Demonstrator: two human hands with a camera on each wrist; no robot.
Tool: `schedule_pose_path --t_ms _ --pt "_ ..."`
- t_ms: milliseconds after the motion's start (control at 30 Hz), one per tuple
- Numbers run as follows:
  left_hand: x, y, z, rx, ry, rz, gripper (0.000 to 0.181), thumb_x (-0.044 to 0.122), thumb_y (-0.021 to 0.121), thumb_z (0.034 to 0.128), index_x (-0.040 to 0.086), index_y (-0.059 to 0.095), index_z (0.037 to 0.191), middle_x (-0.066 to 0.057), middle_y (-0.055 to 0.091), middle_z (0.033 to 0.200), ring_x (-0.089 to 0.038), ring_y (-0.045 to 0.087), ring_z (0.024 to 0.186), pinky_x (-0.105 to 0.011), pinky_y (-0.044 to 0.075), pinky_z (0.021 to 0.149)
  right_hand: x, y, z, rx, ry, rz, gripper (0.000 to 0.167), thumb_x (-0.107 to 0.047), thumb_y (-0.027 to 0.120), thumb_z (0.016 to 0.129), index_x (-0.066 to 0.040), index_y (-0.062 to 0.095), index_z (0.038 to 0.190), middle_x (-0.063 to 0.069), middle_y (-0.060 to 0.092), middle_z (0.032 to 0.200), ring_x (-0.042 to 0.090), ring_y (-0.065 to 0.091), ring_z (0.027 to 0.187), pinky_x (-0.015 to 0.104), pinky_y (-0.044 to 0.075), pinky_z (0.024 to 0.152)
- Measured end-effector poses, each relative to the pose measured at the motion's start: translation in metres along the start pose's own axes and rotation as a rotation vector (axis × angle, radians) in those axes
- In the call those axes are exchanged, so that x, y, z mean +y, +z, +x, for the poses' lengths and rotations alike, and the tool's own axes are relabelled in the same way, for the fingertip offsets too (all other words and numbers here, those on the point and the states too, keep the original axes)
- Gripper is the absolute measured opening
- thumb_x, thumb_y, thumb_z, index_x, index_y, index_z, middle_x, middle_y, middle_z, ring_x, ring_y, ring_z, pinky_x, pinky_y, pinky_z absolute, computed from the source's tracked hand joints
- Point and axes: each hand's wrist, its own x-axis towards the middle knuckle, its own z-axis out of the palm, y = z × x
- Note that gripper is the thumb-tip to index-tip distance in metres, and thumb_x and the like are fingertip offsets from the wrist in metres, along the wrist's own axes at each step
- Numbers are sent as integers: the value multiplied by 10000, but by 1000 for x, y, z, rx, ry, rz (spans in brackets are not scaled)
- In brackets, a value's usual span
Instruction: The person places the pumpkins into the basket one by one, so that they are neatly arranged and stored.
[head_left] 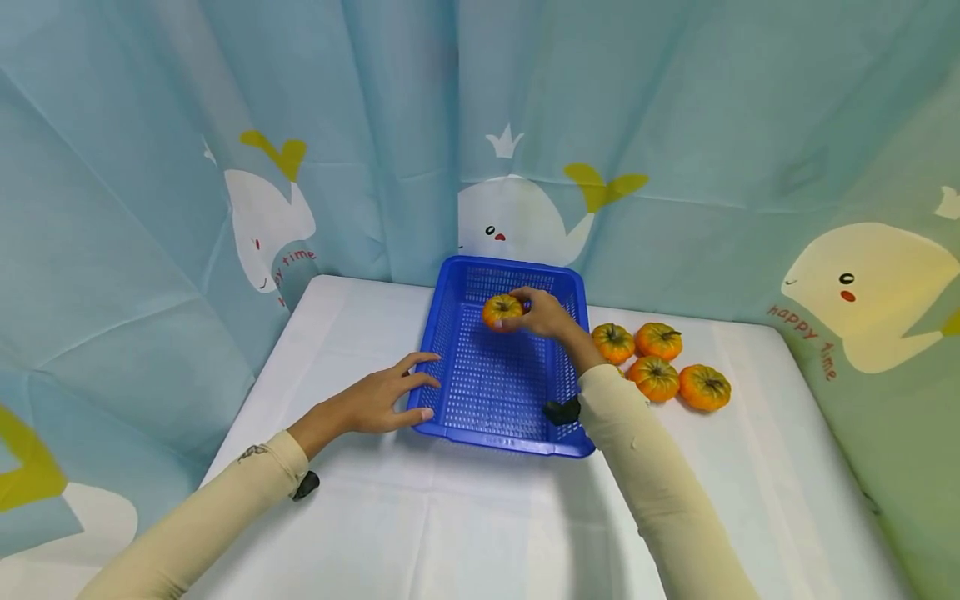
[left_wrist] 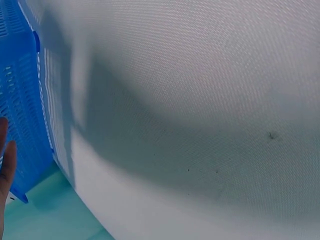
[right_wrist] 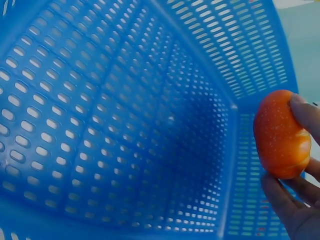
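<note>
1. A pale blue curtain (head_left: 675, 100) with white whale prints stands behind the blue basket and to either side of it.
2. A white-covered table (head_left: 360, 533) lies under the basket and spreads out on its left, right and near sides.
3. The blue basket (head_left: 491, 383) is rectangular, with slotted walls and a perforated floor; its far rim stands close to the curtain.
4. Two cream sleeves reach in from the near side: the left sleeve (head_left: 202, 517) left of the basket, the right sleeve (head_left: 667, 500) passing its near right corner.
5. The left hand (head_left: 386, 398) is at the basket's left rim, its fingers and thumb spread apart and holding nothing. Whether the fingertips touch the rim cannot be told.
6. The right hand (head_left: 543, 315) reaches over the basket's right wall, thumb and fingers clamped on a small pumpkin.
7. That held pumpkin (head_left: 502, 310), orange with a greenish-yellow top, is above the floor in the basket's far half.
8. Four similar pumpkins (head_left: 656, 377) sit clustered on the table just right of the basket; a sliver of orange shows beside them, mostly hidden by the right sleeve.
9. Small black pieces show at the wrists: one (head_left: 562, 411) over the basket's near right part, one (head_left: 306, 485) left of its near corner.
</note>
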Motion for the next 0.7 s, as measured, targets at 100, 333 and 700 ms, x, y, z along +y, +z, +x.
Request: schedule_pose_path --t_ms 100,333,700 --pt "0 0 0 3 -2 -6 516 507 581 965 164 601 1350 -11 260 1632 -332 569 1282 -515 523 990 2 5 6 -6 46 8 707 -331 773 881 -35 476 1451 210 525 1391 369 524 1214 518 439 1091" --pt "-1 1 1 -1 -6 0 513 512 575 967 169 601 1348 -7 260 1631 -320 553 1306 -496 522 1001 4 14 17 -26 54 14 707 -301 770 886 4 465 1446 242 506 1411 392 507 1241 524 417 1107" --pt "-4 1 1 -10 -20 -10 518 540 552 968 191 595 1348 13 249 1633 -322 538 1321 -507 508 1017 12 35 31 -11 98 32 717 -305 790 871 -8 465 1437 236 507 1429 382 507 1280 515 389 1130"
